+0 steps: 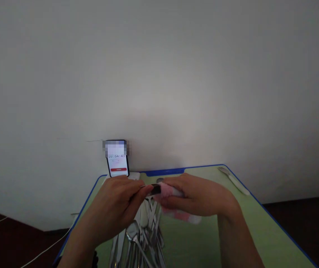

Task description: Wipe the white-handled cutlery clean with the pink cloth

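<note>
My left hand (126, 195) is closed in a pinch on one end of a shiny metal piece of cutlery (156, 190). Its exact kind is hidden by my fingers and the cloth. My right hand (191, 193) grips a pink and white cloth (166, 193), which is wrapped around the other end of that piece. A loose part of the cloth hangs below my right fingers. Under both hands, a pile of metal cutlery (139, 238), with spoons, knives and other pieces, lies on the green table (193, 242).
At the back left, a phone (118, 163) showing a running timer leans upright against the wall (159, 74). A utensil with a white handle (236, 182) lies along the table's right edge. A white cable (49, 247) runs beside the left edge.
</note>
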Demonstrator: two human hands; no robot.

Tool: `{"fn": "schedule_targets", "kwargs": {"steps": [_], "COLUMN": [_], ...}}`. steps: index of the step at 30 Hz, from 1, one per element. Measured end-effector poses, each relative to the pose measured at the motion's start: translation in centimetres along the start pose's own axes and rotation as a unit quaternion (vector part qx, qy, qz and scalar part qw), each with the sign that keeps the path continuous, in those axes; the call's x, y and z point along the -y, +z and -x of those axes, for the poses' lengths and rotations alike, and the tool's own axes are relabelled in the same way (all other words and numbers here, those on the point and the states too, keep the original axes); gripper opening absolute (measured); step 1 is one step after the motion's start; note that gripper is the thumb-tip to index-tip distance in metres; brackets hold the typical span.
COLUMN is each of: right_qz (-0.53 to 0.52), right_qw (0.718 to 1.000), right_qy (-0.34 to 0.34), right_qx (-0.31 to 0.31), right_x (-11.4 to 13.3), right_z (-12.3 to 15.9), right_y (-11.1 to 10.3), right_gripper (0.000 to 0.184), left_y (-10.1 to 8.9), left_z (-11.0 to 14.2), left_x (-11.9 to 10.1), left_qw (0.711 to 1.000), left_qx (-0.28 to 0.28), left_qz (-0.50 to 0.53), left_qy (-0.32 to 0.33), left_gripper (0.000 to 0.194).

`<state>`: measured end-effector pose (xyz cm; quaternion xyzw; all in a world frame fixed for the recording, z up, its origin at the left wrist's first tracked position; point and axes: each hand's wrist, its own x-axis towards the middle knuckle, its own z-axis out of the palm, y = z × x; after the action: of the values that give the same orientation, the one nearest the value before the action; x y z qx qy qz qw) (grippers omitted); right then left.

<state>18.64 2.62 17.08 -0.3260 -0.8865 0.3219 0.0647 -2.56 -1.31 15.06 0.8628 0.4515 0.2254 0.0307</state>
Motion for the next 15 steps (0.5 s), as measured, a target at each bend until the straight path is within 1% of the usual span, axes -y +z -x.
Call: {"fn": "schedule_targets", "kwargs": {"steps": [2,5,8,11,13,15], "right_qz": [-0.014,-0.037,-0.038,-0.026,-0.025,-0.043], "right_qw": [1.000,0.999,0.999,0.999,0.999,0.998], "right_qy": [0.001,0.009,0.022,0.023,0.008,-0.018], "right_qx": [-0.005,0.009,0.006,0.008,0.026,0.053], "right_x": [-0.2,-0.5,-0.5,-0.4,-0.4,-0.6], "right_z": [0.9,2.2,2.8,2.9,2.6,2.2], "right_y": [-0.5,-1.2,-1.6,-1.7,-1.8,-1.8], "right_gripper": [0.029,0.032,0.034,0.032,0.030,0.029], "left_y": [-0.3,-0.6,-0.8,-0.8,-0.8,-0.9], "left_z": [0.1,0.3,0.5,0.5,0.5,0.4], "left_x": [0.1,0.3,0.4,0.2,0.1,0.0], "left_qw": [1.000,0.999,0.998,0.997,0.996,0.995], "left_qx": [-0.010,-0.024,-0.032,-0.017,-0.004,-0.006], "left_qz": [0.012,0.028,0.054,0.072,0.077,0.085], "left_qy": [-0.001,0.003,-0.002,-0.027,-0.041,-0.044], "left_gripper": [0.039,0.039,0.038,0.035,0.035,0.035]}}
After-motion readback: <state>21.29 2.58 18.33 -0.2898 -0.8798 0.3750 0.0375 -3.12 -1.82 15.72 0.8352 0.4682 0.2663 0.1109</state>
